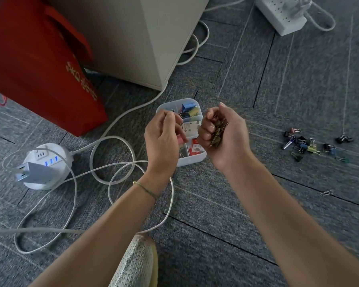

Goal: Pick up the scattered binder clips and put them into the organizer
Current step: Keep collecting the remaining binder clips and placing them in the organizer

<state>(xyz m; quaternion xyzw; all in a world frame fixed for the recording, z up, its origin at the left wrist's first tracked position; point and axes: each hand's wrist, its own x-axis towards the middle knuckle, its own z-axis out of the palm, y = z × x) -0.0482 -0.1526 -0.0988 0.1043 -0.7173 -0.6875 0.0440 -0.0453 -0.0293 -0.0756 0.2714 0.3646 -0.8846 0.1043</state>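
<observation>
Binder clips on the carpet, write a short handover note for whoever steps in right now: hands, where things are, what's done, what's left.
Left hand: over the organizer, fingertips pinching something small with a pink bit showing, likely one clip.
Right hand: beside the organizer, fingers curled round a handful of binder clips, olive and bronze ones.
Organizer: on the carpet between the hands; the far compartment already holds blue and yellow clips.
Left to do: drop in what both hands hold, then gather the loose pile of clips on the carpet to the right, plus one stray clip nearer.
</observation>
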